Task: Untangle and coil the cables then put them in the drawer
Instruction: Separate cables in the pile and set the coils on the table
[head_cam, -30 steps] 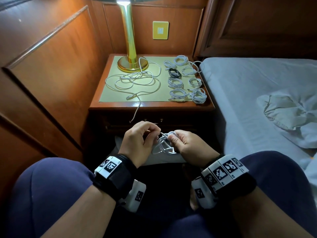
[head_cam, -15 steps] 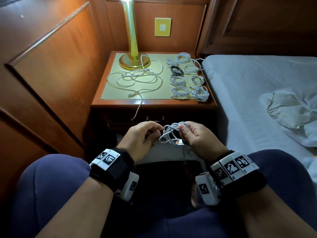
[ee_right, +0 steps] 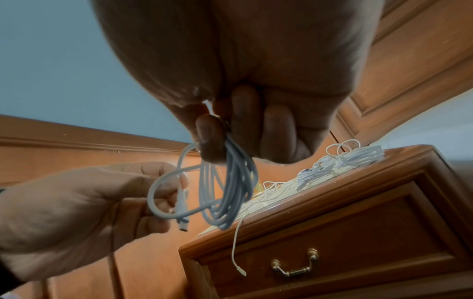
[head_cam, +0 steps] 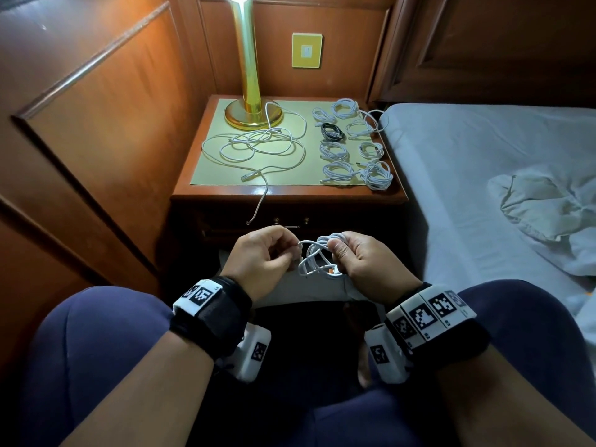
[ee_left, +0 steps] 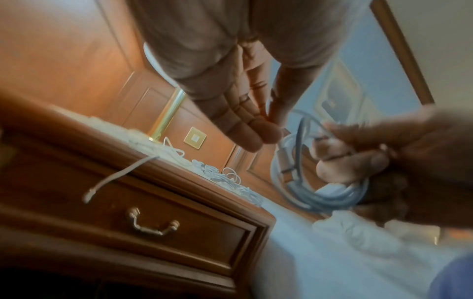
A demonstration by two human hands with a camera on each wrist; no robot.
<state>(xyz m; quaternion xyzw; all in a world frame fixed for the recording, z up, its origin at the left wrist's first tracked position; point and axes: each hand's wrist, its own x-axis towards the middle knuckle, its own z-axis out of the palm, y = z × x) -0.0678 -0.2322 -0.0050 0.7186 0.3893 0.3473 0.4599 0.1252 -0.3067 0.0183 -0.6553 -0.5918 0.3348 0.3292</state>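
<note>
Between the hands, coiling step: right hand (head_cam: 361,262) pinches a coil (ee_right: 230,188) under thumb and fingers; left hand (head_cam: 261,256) grips its plug end (ee_right: 182,204). Next, probably wrap that tail around. Drawer (ee_right: 345,242) shut; tangle (head_cam: 258,146) waits beyond the fingertips.

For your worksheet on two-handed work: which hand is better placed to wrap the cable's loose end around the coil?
Left. The left hand pinches the free plug end, while the right hand keeps its grip on the white coil.
</note>
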